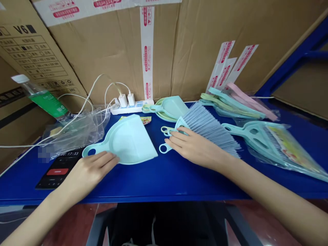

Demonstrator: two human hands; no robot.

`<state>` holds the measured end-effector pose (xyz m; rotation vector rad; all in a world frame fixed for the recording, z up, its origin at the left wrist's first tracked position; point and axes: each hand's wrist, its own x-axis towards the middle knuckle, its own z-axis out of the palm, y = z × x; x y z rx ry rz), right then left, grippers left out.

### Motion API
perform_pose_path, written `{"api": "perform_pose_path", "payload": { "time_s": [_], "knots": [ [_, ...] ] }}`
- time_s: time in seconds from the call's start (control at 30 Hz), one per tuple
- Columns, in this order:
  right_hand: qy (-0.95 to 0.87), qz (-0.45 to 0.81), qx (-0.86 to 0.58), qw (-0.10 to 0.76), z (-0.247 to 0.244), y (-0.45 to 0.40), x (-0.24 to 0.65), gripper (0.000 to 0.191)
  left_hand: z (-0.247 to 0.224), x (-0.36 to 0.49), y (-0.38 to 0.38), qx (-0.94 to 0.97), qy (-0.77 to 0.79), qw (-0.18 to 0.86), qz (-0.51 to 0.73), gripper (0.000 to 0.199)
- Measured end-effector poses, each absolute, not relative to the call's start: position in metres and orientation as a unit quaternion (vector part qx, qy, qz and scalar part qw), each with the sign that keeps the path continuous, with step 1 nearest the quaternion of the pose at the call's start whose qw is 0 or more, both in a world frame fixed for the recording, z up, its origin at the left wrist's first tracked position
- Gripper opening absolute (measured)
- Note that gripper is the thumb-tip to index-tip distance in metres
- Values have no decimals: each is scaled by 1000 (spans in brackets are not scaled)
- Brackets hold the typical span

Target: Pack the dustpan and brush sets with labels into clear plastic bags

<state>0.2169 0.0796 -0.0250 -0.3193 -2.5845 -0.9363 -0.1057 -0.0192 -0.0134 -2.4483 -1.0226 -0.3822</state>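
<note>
My left hand is closed on the handle side of a light-blue dustpan, its fingers over the lower edge. The pan lies at a slight tilt above the blue table, its wide lip toward the right. My right hand has its fingers curled over the handle of a light-blue hand brush with grey-blue bristles pointing right. Beneath these fingers, a greenish ring handle of another brush shows; most of it is hidden. Behind, light-blue and green dustpans lie stacked.
Bagged dustpan-and-brush sets, one blue and several in mixed colours, lie at right. A power strip with chargers stands at the back. Crumpled plastic, a phone, a bottle and white cables are at left; cardboard walls the back.
</note>
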Motion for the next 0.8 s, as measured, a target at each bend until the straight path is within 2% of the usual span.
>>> {"api": "perform_pose_path", "payload": {
  "time_s": [0.3,0.47,0.63,0.8],
  "knots": [
    [-917,-348,-150,122,-29,97,206,36,-26,-107,-29,-922,-313,193,-118,38],
    [-918,-339,-167,119,-29,107,206,36,-26,-102,-23,-930,-300,178,-115,36],
    [-931,-273,-202,133,-21,116,213,33,-18,-92,-19,-940,-292,147,-95,37],
    [-933,-248,-213,151,-3,108,206,37,-14,-77,-10,-951,-280,109,-76,30]
  ]
}}
